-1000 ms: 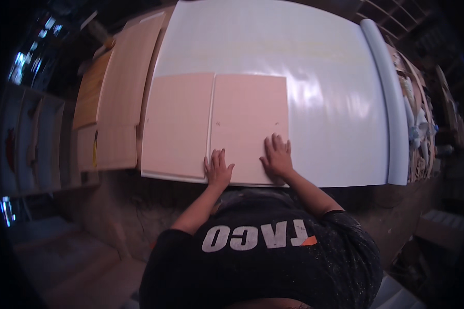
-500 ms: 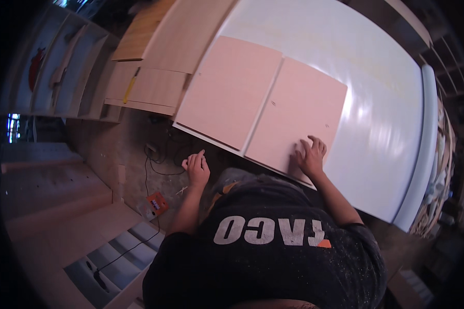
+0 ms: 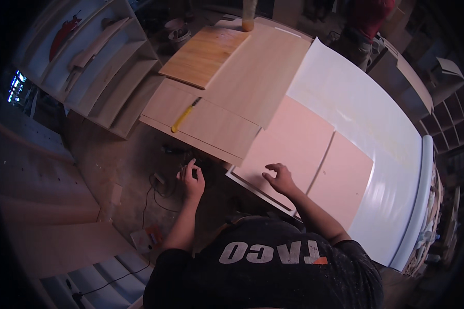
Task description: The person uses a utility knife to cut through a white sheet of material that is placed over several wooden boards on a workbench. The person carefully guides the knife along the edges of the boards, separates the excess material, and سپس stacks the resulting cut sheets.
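Observation:
My right hand (image 3: 280,179) hovers over or rests lightly on the left pink panel (image 3: 288,139); contact cannot be made out. Its fingers are parted and reach leftward, with nothing in them. Loosely curled, my left hand (image 3: 192,180) hangs in the air off the near edge of the bench, holding nothing visible. A second pink panel (image 3: 340,177) lies beside the first, a narrow gap between them, both on a glossy white sheet (image 3: 392,170). Left of them, a yellow utility knife (image 3: 181,120) lies on a light wood board (image 3: 211,123).
A darker wood-grain board (image 3: 206,56) lies on the pale boards, near an upright bottle-like container (image 3: 248,18). The white sheet ends in a roll (image 3: 421,190) at right. Shelving (image 3: 113,77) stands at left; cords (image 3: 147,206) trail below. A person in red (image 3: 368,20) is at the back.
My view has swung left, bringing more of the wood boards and the person in. My right hand has moved from the right pink panel to over the left one.

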Tool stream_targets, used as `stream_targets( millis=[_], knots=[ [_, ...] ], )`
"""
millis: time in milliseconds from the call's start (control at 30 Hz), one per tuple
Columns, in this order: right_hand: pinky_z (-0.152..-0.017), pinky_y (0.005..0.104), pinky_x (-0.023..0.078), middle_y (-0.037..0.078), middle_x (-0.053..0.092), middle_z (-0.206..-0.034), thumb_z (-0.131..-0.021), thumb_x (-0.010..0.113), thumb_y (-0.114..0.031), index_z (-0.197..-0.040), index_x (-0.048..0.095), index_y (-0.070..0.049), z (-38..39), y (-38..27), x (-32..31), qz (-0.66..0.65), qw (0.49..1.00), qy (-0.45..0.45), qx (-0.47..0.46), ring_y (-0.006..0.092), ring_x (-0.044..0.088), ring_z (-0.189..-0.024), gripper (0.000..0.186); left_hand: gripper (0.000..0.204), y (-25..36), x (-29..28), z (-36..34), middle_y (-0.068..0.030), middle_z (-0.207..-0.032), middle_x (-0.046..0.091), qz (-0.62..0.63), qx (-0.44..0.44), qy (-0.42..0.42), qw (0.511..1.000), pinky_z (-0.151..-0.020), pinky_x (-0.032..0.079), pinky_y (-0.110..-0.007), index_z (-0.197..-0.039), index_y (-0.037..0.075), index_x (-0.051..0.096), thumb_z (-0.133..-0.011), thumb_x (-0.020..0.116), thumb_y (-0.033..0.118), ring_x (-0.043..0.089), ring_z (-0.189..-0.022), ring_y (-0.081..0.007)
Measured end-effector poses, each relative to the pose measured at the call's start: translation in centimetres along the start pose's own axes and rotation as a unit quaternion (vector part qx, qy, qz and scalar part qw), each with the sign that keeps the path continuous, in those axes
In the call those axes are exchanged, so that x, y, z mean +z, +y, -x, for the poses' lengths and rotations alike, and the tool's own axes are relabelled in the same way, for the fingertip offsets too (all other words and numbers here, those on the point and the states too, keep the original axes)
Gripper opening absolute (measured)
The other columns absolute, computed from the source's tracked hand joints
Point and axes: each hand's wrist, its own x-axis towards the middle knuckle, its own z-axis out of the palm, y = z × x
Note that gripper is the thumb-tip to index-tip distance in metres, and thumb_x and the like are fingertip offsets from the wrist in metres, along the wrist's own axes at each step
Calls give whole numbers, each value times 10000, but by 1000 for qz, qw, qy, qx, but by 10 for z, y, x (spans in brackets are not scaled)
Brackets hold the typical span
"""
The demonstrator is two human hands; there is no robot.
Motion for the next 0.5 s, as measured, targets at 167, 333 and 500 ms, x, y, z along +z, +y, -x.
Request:
stream_targets(
  millis=[167,333,500],
  knots=[
    [-857,402,547,214,702,-1058,-879,674,-365,-1151,663,19,-6,-21,19,-87,983,-148,58,329,696,-952,471,389,-43,-4,-26,-49,-891,638,60,-54,21,997,-942,413,-436,-1234,59,597,-847,633,47,617,-919,-258],
    [-888,403,547,227,717,-1031,-889,666,-380,-1174,657,23,31,16,28,-52,966,-199,159,335,707,-971,494,417,-59,6,-66,-16,-921,638,83,-42,-2,996,-956,380,-466,-1264,77,580,-852,645,93,606,-971,-253],
    [-904,401,545,224,716,-1059,-865,678,-356,-1176,659,17,54,25,22,-109,948,-187,231,332,704,-996,486,405,-60,16,-96,-69,-919,637,122,-38,24,992,-931,429,-405,-1258,23,564,-859,633,46,613,-925,-252]
  ],
)
